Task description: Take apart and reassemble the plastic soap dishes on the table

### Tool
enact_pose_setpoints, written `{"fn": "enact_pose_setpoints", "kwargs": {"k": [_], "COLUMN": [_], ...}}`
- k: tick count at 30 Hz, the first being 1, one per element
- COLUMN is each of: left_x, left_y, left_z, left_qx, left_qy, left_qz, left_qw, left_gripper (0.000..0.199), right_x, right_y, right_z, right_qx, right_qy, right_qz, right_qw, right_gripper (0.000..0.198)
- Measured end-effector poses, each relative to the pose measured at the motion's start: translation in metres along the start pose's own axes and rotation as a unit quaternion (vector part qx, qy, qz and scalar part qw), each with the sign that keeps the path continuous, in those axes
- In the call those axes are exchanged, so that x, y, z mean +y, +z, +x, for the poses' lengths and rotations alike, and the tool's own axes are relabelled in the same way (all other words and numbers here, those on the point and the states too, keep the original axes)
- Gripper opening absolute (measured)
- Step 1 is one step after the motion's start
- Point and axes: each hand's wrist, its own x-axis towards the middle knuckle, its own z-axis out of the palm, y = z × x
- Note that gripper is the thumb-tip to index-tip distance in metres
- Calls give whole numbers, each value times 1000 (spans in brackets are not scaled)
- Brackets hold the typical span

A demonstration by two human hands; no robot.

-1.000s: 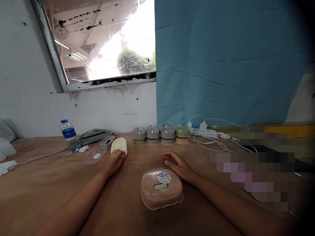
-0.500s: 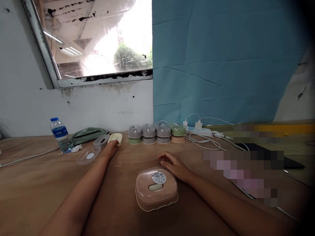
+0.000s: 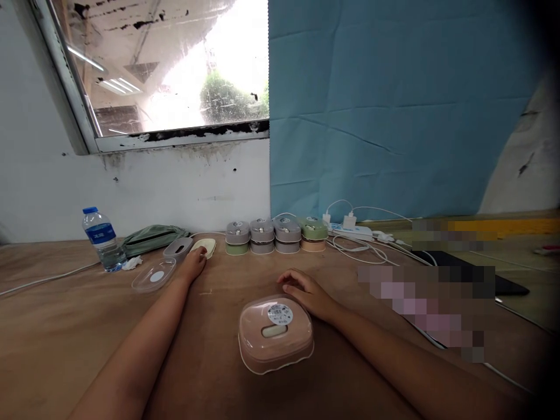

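Reaching out to the back left, my left hand [image 3: 193, 266] lies against the near edge of a shallow cream-coloured piece [image 3: 209, 246], perhaps a lid or tray. Its fingers rest over that edge, loosely bent, with no firm grip visible. My right hand [image 3: 308, 293] rests on the table with fingers loosely curved and apart, holding nothing. Just in front of it sits a pink box [image 3: 254, 347] under a clear cover, with a round label and a pale oblong inset on top. Left of the cream piece are a grey lid [image 3: 171, 249] with a slot and a clear cover [image 3: 144, 281] with a white label.
Several small two-tier boxes [image 3: 287, 236] stand in a row by the wall. A power strip [image 3: 352, 231] with white cables lies to their right. At the left are a water bottle [image 3: 102, 239], a green pouch [image 3: 153, 238] and a crumpled tissue [image 3: 132, 263]. A blurred patch covers the right side.
The view has shifted slightly, moving everything a little left in the picture. My left fingers look slightly looser on the cream piece. My right hand and the pink box stay in place.
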Motion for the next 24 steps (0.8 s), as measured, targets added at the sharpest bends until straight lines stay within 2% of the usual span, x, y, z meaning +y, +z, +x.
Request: {"fn": "enact_pose_setpoints", "kwargs": {"k": [5, 10, 12, 15, 17, 19, 21, 24], "left_x": [26, 87, 114, 144, 156, 165, 176, 196], "left_y": [-11, -22, -25, -23, -18, -10, -3, 0], "left_z": [-13, -40, -48, -46, -38, -26, -14, 2], "left_qx": [31, 60, 35, -50, -89, -100, -99, -64], "left_qy": [44, 107, 158, 181, 181, 187, 189, 150], "left_qz": [11, 18, 18, 36, 43, 41, 39, -8], "left_qw": [999, 992, 987, 982, 978, 976, 976, 987], "left_gripper": [23, 16, 15, 15, 14, 12, 19, 28], "right_x": [-2, 0, 1, -7, -22, -46, -74, -115], "right_y": [0, 0, -1, -6, -10, -9, -2, 20], "right_z": [0, 0, 0, 3, 8, 16, 24, 33], "right_qx": [-3, 15, 26, 37, 30, -2, -52, -83], "right_qy": [-1, -24, -34, -49, -86, -160, -234, -284], "right_qz": [1, -11, -20, -32, -56, -103, -148, -235], "right_qw": [1000, 1000, 999, 998, 994, 982, 960, 926], "right_gripper": [11, 13, 15, 13, 10, 12, 18, 22]}}
